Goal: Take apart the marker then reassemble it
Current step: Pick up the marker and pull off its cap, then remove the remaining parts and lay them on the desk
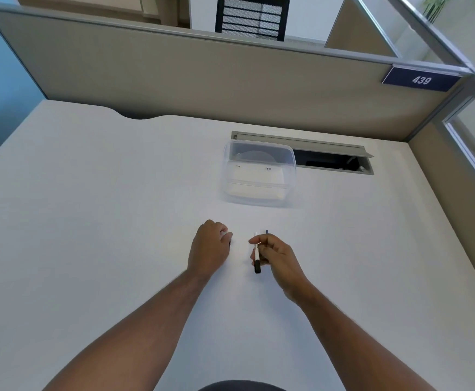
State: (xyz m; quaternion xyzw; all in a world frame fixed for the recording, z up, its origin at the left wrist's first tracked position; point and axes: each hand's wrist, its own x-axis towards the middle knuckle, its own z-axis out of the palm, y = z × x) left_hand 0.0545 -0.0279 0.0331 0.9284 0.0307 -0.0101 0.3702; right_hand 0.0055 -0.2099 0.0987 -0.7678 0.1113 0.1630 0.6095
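Right hand (276, 255): held just above the desk, fingers curled and clamped on the marker.
Marker (257, 258): a white barrel with a black end pointing toward the person; gripped near its middle, tilted slightly from upright. A thin dark blue piece (267, 232) is seen just beyond the fingers; what it is cannot be told.
Left hand (209, 246): rested on the desk beside the right hand, apart from it; fingers curled inward over something small and pale, too hidden to be named.
Desk (89, 221): white surface.
Container (259, 173): clear plastic, placed farther back, a white object inside.
Cable slot (332, 158): open, set behind the container.
Partition (174, 71): beige, with a blue plate (421, 79) marked 439.
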